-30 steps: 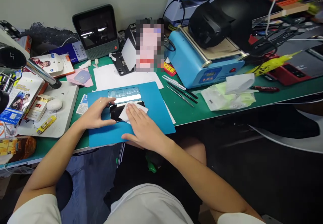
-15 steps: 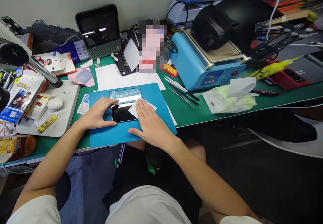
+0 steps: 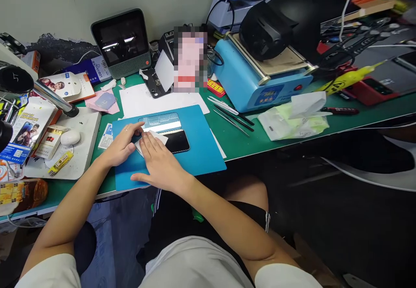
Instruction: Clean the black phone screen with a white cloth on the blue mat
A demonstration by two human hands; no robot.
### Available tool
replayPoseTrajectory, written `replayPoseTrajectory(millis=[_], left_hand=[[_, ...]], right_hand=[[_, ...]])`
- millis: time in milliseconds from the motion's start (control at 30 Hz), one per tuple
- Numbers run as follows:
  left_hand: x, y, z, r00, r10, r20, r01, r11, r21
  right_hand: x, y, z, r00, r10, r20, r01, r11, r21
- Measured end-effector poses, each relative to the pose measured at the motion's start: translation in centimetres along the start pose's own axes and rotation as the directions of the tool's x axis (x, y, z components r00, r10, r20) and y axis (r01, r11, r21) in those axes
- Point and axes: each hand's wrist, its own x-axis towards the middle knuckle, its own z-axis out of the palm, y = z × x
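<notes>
Head view. A smartphone (image 3: pixel 179 141) lies flat, screen up, on a blue mat (image 3: pixel 203 151), its long sides running across the mat. The exposed right part of the screen is glossy black and appears intact, with rounded corners and a thin, lighter rim; the left part is hidden beneath a white wipe (image 3: pixel 160 137) and the person's hands, so its condition cannot be told. The wipe is thin and creased, one corner projecting over the dark screen.

The right hand (image 3: pixel 161 160) lies palm down, nearly flat, fingers extended and close together upon the wipe, thumb spread toward the near side of the mat; it presses the wipe rather than grasping it. The left hand (image 3: pixel 121 146) is partly open beside the phone's left end, fingers loosely bent and thumb apart from them, with no object visibly gripped; whether it touches the phone or wipe cannot be told. A ring encircles one of its fingers.

Just beyond the phone lies a transparent panel (image 3: pixel 161 121) with rounded corners and pale reflected lines. The mat partly overlaps white paper (image 3: pixel 134 98) on the green tabletop (image 3: pixel 232 147). To the right of the mat are slender tweezers (image 3: pixel 231 123) and a soft tissue packet (image 3: pixel 289 125); behind these stands a blue machine (image 3: pixel 261 93). A smart display (image 3: pixel 121 39) stands upright near the wall.
</notes>
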Motion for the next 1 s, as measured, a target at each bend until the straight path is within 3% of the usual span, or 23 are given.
replayPoseTrajectory(millis=[367, 700, 1000], left_hand=[[-0.3, -0.3, 0.1, 1.0, 0.008, -0.002, -0.008, 1.0, 0.011], [-0.2, -0.2, 0.1, 1.0, 0.009, 0.019, -0.01, 1.0, 0.025], [-0.2, -0.3, 0.4, 1.0, -0.007, -0.003, 0.007, 1.0, 0.005]], right_hand=[[-4.6, 1.2, 1.3, 0.986, -0.151, -0.074, 0.149, 0.988, -0.028], [-8.9, 6.2, -0.1, 0.995, -0.025, -0.1, 0.022, 0.999, -0.035], [-7.1, 8.6, -1.5, 0.995, 0.073, -0.066, -0.074, 0.997, -0.012]])
